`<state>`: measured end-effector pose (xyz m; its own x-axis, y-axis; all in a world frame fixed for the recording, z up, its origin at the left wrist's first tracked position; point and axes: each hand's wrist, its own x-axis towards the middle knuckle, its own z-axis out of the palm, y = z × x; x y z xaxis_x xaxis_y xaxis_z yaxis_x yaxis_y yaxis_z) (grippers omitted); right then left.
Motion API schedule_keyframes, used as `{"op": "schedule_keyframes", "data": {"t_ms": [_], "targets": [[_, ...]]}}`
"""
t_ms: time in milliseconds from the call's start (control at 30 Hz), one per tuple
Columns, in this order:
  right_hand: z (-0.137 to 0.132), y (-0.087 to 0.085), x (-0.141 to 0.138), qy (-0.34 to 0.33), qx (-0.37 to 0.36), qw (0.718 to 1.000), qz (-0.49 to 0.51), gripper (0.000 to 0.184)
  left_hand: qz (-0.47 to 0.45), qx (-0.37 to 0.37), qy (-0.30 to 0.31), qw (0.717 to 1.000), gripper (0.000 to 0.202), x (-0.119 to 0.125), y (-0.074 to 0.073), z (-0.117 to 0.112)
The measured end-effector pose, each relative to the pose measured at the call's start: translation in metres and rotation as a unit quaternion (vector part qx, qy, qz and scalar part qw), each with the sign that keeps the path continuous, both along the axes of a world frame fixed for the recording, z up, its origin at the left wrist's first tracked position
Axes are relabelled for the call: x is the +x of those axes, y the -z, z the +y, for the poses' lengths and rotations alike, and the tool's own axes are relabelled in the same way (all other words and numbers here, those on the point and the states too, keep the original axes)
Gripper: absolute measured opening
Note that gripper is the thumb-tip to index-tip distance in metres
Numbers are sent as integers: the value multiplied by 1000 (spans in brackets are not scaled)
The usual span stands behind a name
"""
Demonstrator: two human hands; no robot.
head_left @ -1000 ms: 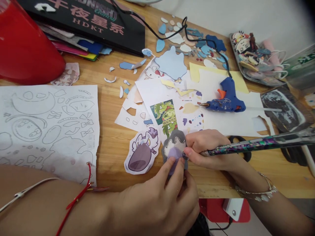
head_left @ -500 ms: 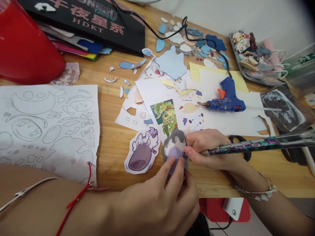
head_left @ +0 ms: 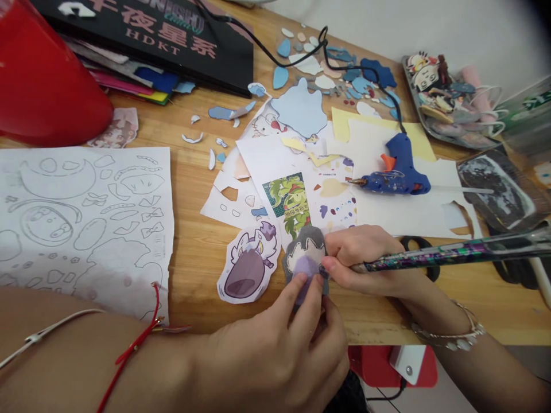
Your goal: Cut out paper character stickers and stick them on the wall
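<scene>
A small grey felt figure (head_left: 306, 252) with a pale face and a lilac patch lies near the table's front edge. My left hand (head_left: 284, 355) pins it down, two fingertips pressed on the lilac patch. My right hand (head_left: 365, 258) is closed round a long glittery pen (head_left: 451, 252), whose tip touches the figure's right side. Just left of the figure lies a purple cartoon paper cutout (head_left: 248, 271).
A blue glue gun (head_left: 396, 172) with a black cord rests on white and yellow sheets. Black scissors (head_left: 419, 246) lie behind my right hand. A line-drawing pattern sheet (head_left: 81, 218) is at left, a red object (head_left: 43, 80) far left. Cut scraps and a cluttered tray (head_left: 447, 103) sit at the back.
</scene>
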<state>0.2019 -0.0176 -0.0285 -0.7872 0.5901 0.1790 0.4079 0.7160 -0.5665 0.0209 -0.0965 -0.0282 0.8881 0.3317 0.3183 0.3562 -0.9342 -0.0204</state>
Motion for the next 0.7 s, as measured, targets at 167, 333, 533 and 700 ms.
{"op": "schedule_keyframes", "data": {"t_ms": [167, 333, 533, 700], "targets": [[1, 0, 0, 0, -1, 1000, 13, 35, -14, -10, -24, 1000, 35, 2, 3, -4], [1, 0, -1, 7, -5, 1000, 9, 36, -10, -3, -9, 1000, 35, 1, 1, -3], [0, -1, 0, 10, 9, 1000, -15, 35, -15, -11, -23, 1000, 35, 1, 2, -4], [1, -1, 0, 5, 6, 1000, -10, 36, -17, -12, -21, 1000, 36, 2, 3, -4]]}}
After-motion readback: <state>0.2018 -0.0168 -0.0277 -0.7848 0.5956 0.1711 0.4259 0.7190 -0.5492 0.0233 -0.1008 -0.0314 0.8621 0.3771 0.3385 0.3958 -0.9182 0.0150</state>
